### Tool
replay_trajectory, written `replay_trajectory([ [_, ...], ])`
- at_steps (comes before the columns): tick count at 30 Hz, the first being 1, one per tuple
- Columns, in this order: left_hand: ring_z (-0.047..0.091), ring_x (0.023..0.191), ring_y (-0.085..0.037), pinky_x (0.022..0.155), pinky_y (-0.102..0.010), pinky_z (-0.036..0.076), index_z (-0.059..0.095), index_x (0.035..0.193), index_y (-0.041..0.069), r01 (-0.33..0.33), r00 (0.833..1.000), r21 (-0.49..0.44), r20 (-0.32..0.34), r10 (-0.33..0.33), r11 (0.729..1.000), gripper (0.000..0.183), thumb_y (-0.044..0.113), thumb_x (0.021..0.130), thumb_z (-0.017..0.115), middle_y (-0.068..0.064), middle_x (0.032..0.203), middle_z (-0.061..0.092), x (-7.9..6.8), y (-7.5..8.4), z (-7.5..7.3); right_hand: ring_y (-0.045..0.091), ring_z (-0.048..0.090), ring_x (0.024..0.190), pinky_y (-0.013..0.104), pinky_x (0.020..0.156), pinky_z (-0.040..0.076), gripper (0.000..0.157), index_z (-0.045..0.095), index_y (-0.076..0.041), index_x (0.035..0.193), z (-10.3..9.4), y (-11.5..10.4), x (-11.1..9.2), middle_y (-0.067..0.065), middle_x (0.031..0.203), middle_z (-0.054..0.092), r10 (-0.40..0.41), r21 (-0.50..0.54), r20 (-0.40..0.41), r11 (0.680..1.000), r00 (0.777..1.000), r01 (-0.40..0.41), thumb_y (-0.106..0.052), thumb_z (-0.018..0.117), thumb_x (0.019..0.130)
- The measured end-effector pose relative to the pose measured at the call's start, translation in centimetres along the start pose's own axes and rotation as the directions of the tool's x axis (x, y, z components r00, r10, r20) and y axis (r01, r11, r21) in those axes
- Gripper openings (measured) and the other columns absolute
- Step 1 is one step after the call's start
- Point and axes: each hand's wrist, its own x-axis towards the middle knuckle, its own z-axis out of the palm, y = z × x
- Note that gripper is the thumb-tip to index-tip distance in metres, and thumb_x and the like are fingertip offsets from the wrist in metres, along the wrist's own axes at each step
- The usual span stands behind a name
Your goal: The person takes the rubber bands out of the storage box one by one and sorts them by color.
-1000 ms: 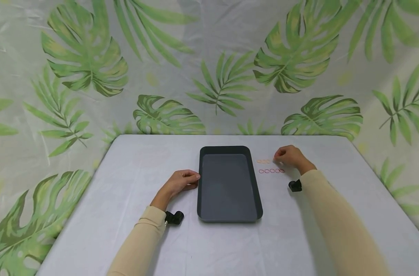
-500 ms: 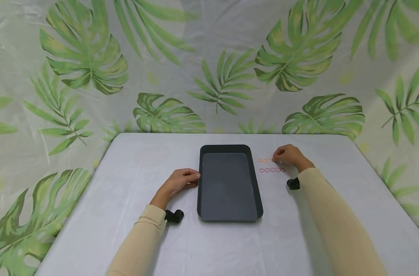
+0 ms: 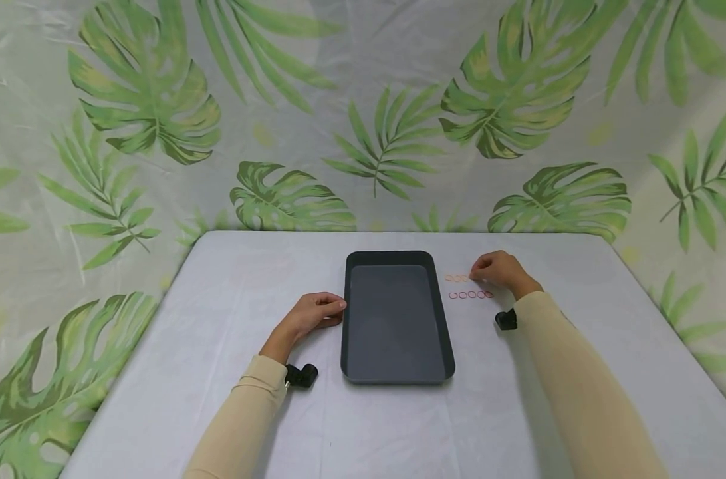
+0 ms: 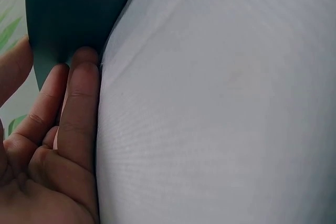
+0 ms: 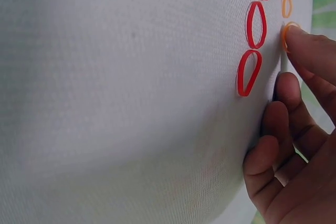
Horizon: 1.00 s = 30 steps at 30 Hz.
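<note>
A dark grey rectangular tray point(image 3: 397, 319) lies mid-table. My left hand point(image 3: 313, 314) rests at its left side. In the left wrist view, nearly straight fingers point(image 4: 79, 108) touch the tray's outer wall and the thumb point(image 4: 14, 69) is at its rim. Right of the tray, my right hand point(image 3: 499, 271) is low over the table. Its thumb and forefinger pinch an orange rubber band point(image 5: 284, 36) at the end of a row of orange bands point(image 5: 290, 4). Nearer me lies a row of several red rubber bands point(image 5: 241, 74). The other right fingers are curled against the cloth.
A white cloth covers the table point(image 3: 249, 266). Behind it hangs a pale curtain point(image 3: 399, 100) printed with green leaves. Each wrist carries a small black camera, the left one point(image 3: 302, 376) near the tray's front left corner.
My right hand has shifted slightly left along the orange row, pinching the band. The left hand and the tray have stayed in place.
</note>
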Motion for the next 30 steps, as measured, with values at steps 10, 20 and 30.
replay_trajectory([
  [10, 0.064, 0.090, -0.008, 0.089, -0.028, 0.059, 0.066, 0.120, -0.005, -0.003, 1.000, -0.001, 0.007, 0.003, 1.000, 0.031, 0.016, 0.097, 0.065, -0.003, 0.102, 0.069, 0.1, 0.1, 0.1, 0.027, 0.052, 0.099, 0.037, 0.083, 0.045, 0.026, 0.071, -0.004, 0.107, 0.0, -0.1, -0.2, 0.016, 0.114, 0.065, 0.001, -0.014, 0.000, 1.000, 1.000, -0.001, -0.026, 0.065, 0.094],
  [20, 0.063, 0.090, -0.009, 0.088, -0.027, 0.059, 0.066, 0.120, -0.004, 0.001, 1.000, 0.001, 0.001, -0.001, 1.000, 0.031, 0.016, 0.097, 0.065, -0.003, 0.102, 0.068, 0.0, 0.0, 0.0, 0.028, 0.054, 0.098, 0.034, 0.082, 0.048, 0.027, 0.069, -0.003, 0.110, -0.3, -0.2, -0.6, 0.018, 0.115, 0.064, -0.043, -0.036, 0.020, 0.998, 0.999, 0.043, -0.025, 0.060, 0.097],
  [30, 0.063, 0.089, -0.009, 0.086, -0.025, 0.059, 0.067, 0.118, -0.003, 0.010, 1.000, -0.001, -0.004, -0.010, 1.000, 0.028, 0.014, 0.096, 0.066, -0.001, 0.099, 0.068, 0.0, 0.0, 0.1, 0.034, 0.063, 0.101, 0.046, 0.083, 0.053, 0.028, 0.068, -0.003, 0.114, -1.9, -1.1, -4.5, 0.019, 0.115, 0.067, -0.257, -0.085, -0.049, 0.964, 0.965, 0.252, -0.026, 0.060, 0.099],
])
